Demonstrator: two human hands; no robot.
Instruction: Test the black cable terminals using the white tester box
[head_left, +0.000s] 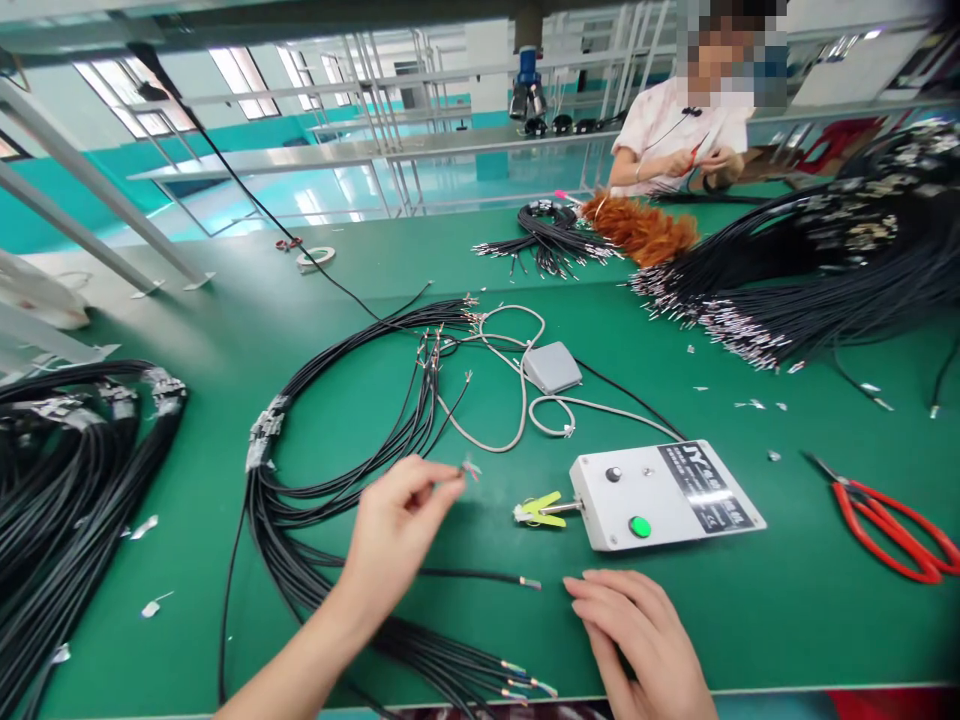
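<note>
Big green desk (pixel 750 600) covered in wiring stuff. Far right there's a huge pile of black cables (pixel 825 270) with bare metal ends, and another fat bundle (pixel 60 480) sits at the left edge. In the middle, a looped black wire harness (pixel 337 400) curls round and runs down toward the near edge. Across the desk a co-worker (pixel 675 130) is busy with their own wires.

Then a white control box (pixel 664 495) with a green button and a yellow-green clip (pixel 540 510) sticking out its left side, a grey foot pedal (pixel 551 367) behind it, and red scissors (pixel 892 525) off to the right.

Left hand (pixel 397 530) is pinched shut on a thin wire end (pixel 470 468), held just above the desk left of the clip. Right hand (pixel 645 640) lies flat and open on the desk, just in front of the box, holding nothing.
</note>
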